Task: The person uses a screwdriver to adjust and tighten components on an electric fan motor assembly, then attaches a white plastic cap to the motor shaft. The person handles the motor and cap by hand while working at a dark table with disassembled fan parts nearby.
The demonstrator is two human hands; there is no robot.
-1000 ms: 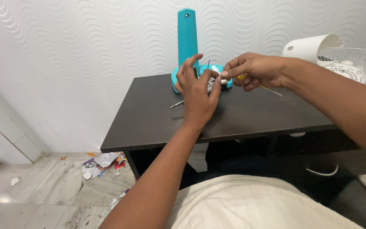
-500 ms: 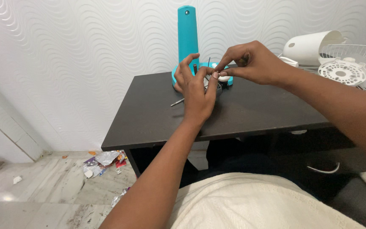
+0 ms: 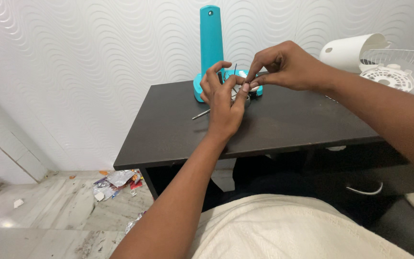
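Left hand: my left hand (image 3: 224,103) sits near the back edge of the dark table (image 3: 168,134); its fingers curl around a small shiny metal part (image 3: 243,98); it looks like it is holding it, but the hand hides most of it.
Right hand: my right hand (image 3: 283,64) comes in from the right; its fingertips (image 3: 251,85) pinch shut on something tiny right over the left thumb; I cannot tell what.
Where the part is: between both hands, touching both; the left hand is under it and the right is on top.
Thin pin: a thin dark pin (image 3: 235,70) stands straight up between the hands.
Behind: a teal stand (image 3: 211,43) with a tall post, by the back edge.
On the table: a thin metal rod (image 3: 200,115) lies slanted, left of my left hand.
Far right: a white fan (image 3: 384,67), well apart.
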